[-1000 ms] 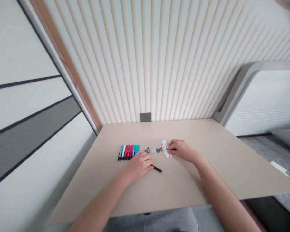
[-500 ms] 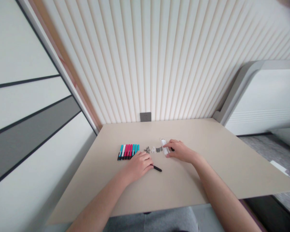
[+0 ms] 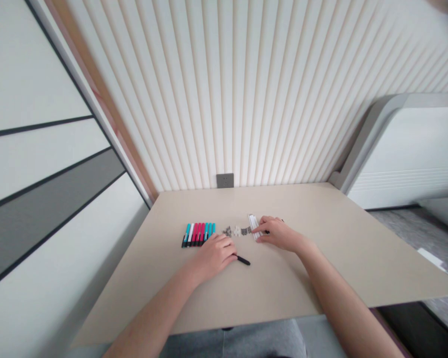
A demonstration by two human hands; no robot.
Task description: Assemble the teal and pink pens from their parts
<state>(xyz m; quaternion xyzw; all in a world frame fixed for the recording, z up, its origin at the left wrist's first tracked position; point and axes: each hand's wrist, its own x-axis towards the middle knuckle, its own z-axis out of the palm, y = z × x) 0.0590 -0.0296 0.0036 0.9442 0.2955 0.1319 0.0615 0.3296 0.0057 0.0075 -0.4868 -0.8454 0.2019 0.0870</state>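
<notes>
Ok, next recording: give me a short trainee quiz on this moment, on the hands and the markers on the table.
1. True or false: the fingers of the right hand lie over the white strip.
2. What lies between the row of coloured markers and that strip? A) a mug B) small grey and white pieces C) a phone
3. Fill in: the black marker sticks out from under the ___.

Key: 1 true; 2 B; 3 left hand
</notes>
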